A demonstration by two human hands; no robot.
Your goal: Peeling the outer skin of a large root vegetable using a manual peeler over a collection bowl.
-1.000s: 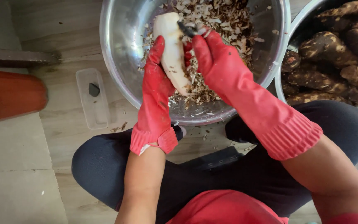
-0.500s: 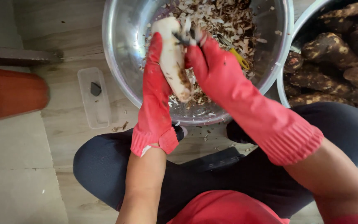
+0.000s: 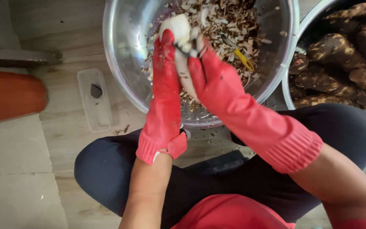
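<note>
L hand (image 3: 164,80) in a red rubber glove, fingers clenched on the pale, half-peeled root (image 3: 178,34) over the big steel bowl of peelings (image 3: 123,76). R hand (image 3: 217,80) grips a small dark peeler (image 3: 186,50), now drawn further down the root vs a sec ago, so stroke's progressing. Yellow-handled peeler (image 3: 239,55) lies in the scraps.
</note>
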